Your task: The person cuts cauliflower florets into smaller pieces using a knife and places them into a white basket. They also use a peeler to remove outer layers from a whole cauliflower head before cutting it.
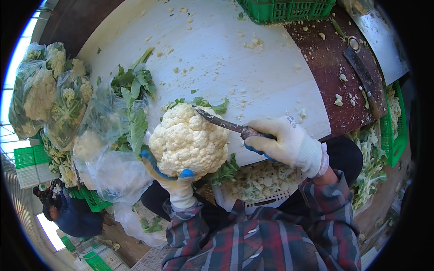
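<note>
A large whole cauliflower head [190, 142] with some green leaves behind it is held at the near edge of the white cutting board [217, 67]. My left hand [173, 176], in a white glove with blue fingertips, grips it from below and the left. My right hand [284, 142], gloved the same way, is closed around the handle of a curved knife [220, 122]. The dark blade, flecked with white bits, lies across the upper right of the head. Loose green leaves [135, 81] rest to the left.
Bagged cauliflowers [37, 91] are heaped at left. A green plastic crate [288, 12] stands on the far side. A cleaver [361, 71] lies on the brown tabletop [325, 67] at right. Below the board sits a white crate [268, 203] of florets. A person in dark clothing [78, 216] is at lower left.
</note>
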Available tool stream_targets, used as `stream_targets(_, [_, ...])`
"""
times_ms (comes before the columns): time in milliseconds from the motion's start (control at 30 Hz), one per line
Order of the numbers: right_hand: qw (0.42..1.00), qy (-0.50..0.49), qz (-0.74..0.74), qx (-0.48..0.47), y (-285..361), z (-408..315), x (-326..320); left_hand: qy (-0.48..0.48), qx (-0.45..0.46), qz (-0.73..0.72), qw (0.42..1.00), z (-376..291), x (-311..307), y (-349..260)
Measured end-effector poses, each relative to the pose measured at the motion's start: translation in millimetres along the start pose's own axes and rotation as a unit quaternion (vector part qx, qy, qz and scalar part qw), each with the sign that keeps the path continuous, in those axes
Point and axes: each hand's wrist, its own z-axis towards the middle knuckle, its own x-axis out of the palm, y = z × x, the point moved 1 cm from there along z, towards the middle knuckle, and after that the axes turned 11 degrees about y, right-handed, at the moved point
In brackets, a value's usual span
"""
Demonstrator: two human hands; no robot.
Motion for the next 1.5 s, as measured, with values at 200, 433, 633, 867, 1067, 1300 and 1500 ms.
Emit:
stream_targets(200, [0.992, -0.119, -0.05, 0.012, -18.0, 6.0, 13.1, 0.003, -0.011, -0.018, 1.0, -0.8, 5.5, -3.4])
stream_targets(433, [0.965, -0.116, -0.192, -0.139, 14.8, -21.0, 71.2, 0.002, -0.025, -0.049, 0.998, -0.7, 3.1, -6.5])
stream_targets(633, [0.941, -0.17, -0.283, -0.079, 5.2, -0.2, 74.6, -0.004, -0.086, -0.109, 0.99, 3.0, 4.6, -17.1])
stream_targets(867, [0.92, -0.127, -0.331, -0.168, 16.8, -8.6, 79.6, -0.034, -0.068, -0.155, 0.985, -5.6, -11.9, 1.4])
stream_targets(1067, [0.897, -0.14, -0.398, -0.134, 19.1, 2.5, 75.3, -0.042, -0.078, -0.148, 0.985, -7.0, -14.5, 6.8])
stream_targets(1300, [0.937, -0.204, -0.252, -0.128, 22.9, -15.6, 58.8, -0.031, -0.078, -0.182, 0.98, -5.1, -14.1, 6.4])
stream_targets(1500, [0.933, -0.083, -0.334, -0.104, 55.2, -8.9, 65.3, -0.037, -0.073, -0.197, 0.977, -5.3, -14.4, 4.7])
